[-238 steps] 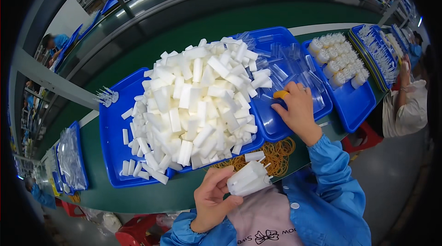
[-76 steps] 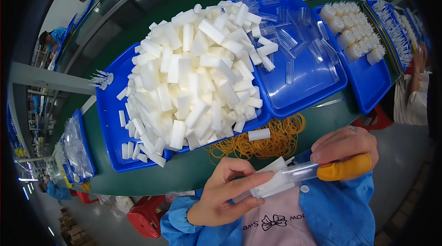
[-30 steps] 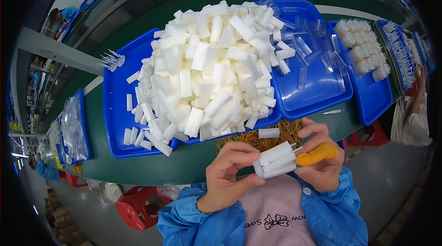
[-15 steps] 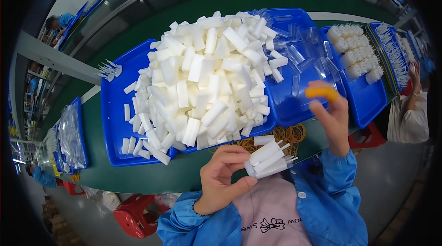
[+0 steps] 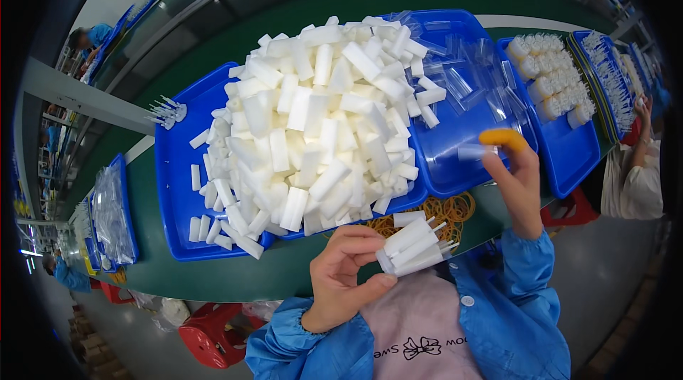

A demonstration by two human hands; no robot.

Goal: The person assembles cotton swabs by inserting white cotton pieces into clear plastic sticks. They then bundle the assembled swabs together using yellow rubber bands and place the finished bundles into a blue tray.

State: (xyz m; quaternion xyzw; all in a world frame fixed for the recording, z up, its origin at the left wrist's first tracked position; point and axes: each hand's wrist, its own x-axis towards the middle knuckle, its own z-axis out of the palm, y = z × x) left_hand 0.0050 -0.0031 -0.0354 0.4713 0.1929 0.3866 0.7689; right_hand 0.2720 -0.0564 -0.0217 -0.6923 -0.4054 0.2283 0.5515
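Change at right hand (image 5: 518, 182): 1.0 s earlier its fingers were at the white bundle (image 5: 413, 246); they are now away from it, to the right, and a clear sleeve (image 5: 472, 152) has come into them.
Change at left hand (image 5: 343, 273): little since 0.5 s earlier; same hold on the same bundle.
Right fingers: closed in a pinch on 1 end of the sleeve, thumb below, finger in an orange cover (image 5: 504, 140) above; slight blur.
Clear sleeve: projects leftward from the right fingertips, above and right of the bundle, well apart from it.
Left fingers: clamped on the bundle's left end, thumb below.
White bundle: projects rightward from the left fingertips, tilted, thin white prongs at its right end.
Sleeve tray (image 5: 448, 177): blue, behind the right fingers; loose clear sleeves (image 5: 462, 85) in its far part.
Block trays (image 5: 174, 181): blue, beyond the left fingers; heaped with white blocks (image 5: 306, 124).
Right-hand tray (image 5: 567, 159): blue, right of the right fingers; rows of white pronged assemblies (image 5: 549, 81) with yellowish bands.
Bench (image 5: 284, 270): green; rubber bands (image 5: 455, 211) piled between the 2 hands' fingers and the trays, 1 loose white block (image 5: 408, 218) on them.
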